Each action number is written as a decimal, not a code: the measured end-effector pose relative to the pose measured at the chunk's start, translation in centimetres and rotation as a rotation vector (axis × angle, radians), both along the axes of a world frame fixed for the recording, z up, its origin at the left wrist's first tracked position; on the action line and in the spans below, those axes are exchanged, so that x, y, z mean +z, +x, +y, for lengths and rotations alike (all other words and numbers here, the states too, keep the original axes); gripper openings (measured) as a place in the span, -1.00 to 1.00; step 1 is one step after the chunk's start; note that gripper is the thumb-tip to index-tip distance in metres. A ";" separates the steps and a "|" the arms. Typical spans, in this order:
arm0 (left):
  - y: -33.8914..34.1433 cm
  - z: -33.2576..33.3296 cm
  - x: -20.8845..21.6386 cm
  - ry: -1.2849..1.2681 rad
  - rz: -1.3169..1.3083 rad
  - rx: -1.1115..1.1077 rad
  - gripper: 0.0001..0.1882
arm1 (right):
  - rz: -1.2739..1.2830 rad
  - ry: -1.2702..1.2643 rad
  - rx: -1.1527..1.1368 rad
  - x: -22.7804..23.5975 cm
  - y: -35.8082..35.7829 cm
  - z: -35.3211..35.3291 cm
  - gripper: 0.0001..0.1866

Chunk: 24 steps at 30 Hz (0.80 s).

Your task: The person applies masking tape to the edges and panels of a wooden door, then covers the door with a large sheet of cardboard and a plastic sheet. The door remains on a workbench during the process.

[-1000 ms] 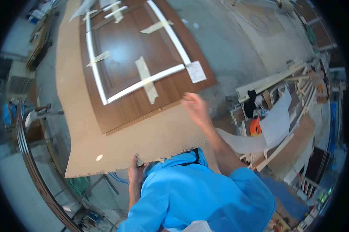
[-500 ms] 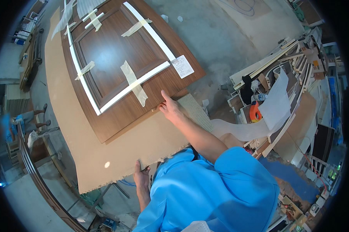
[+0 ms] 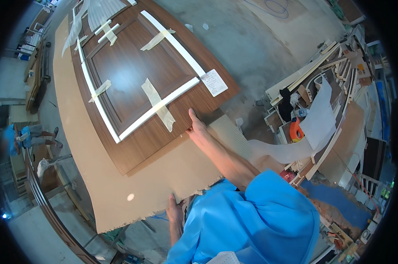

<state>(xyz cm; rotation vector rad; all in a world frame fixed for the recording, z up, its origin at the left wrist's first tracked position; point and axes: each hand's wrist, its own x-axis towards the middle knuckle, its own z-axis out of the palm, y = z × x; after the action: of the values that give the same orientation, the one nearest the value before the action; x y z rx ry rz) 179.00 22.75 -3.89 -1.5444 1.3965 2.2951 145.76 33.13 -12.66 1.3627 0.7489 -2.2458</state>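
A brown wood-grain door [image 3: 133,156] lies on a large cardboard sheet [image 3: 106,193]. White strips [image 3: 159,104] follow its moulded panel, held with pieces of masking tape [image 3: 158,104]. A white printed label [image 3: 214,82] sits near its right corner. My right hand [image 3: 197,129] grips the door's near edge, thumb on top and the other fingers mostly hidden beneath. Nearer to me, my left hand [image 3: 175,211] pinches the ragged near edge of the cardboard, its thumb on top and its fingers largely out of sight below.
Corrugated cardboard [image 3: 229,134] shows beside my right wrist, with white foam wrap [image 3: 273,150] trailing right. Offcuts and scraps, including an orange tape roll [image 3: 296,130], are heaped at the right. A person in blue [image 3: 25,137] is at the far left, near long dark mouldings [image 3: 44,198].
Door, cardboard and both hands appear slightly lower and farther right, while the background shifts a little too. Each hand keeps its hold. More of the person at left shows.
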 end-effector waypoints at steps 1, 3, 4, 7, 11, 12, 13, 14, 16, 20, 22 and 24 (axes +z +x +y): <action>0.0 0.4 0.3 0.037 -0.064 0.025 -0.51 | -0.005 0.010 -0.002 0.2 0.1 0.0 -0.21; -0.1 1.3 0.8 0.127 -0.096 0.051 -0.53 | -0.010 0.035 -0.001 0.4 -0.1 0.1 -0.20; -0.5 1.7 0.6 0.131 -0.138 0.065 -0.50 | -0.016 0.027 0.002 0.5 0.0 0.2 -0.20; -1.6 3.0 0.6 0.114 -0.265 -0.053 -0.47 | -0.032 0.011 0.015 0.5 -0.1 0.5 -0.19; -3.8 5.0 0.3 0.053 -0.004 -0.167 -0.44 | -0.009 -0.039 0.033 -0.2 0.0 0.5 -0.19; -4.1 5.2 0.6 0.089 -0.104 -0.160 -0.45 | -0.012 -0.054 0.040 -0.4 0.1 0.5 -0.19; -4.6 5.5 0.7 0.132 -0.176 -0.174 -0.45 | -0.007 -0.054 0.045 -0.6 0.0 0.5 -0.18; -5.0 5.9 0.9 0.163 -0.289 -0.181 -0.46 | -0.007 -0.051 0.049 -0.9 0.0 0.4 -0.17; -5.9 6.9 1.0 0.141 -0.234 -0.296 -0.48 | -0.020 -0.050 0.040 -1.3 -0.1 0.5 -0.16; -7.2 7.9 1.1 0.176 -0.167 -0.203 -0.51 | -0.003 -0.121 0.019 -1.3 0.0 0.5 -0.13; -7.5 7.9 1.3 0.145 -0.133 -0.219 -0.52 | -0.041 -0.105 0.015 -1.2 0.0 0.5 -0.14; -7.5 7.9 1.5 0.124 -0.108 -0.218 -0.54 | -0.042 -0.138 0.036 -1.2 0.1 0.6 -0.12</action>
<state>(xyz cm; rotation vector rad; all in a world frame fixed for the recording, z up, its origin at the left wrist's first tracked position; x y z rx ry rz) 171.46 30.67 -2.40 -1.3829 1.2988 2.0961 145.82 33.71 -13.87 1.3160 0.5882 -2.1901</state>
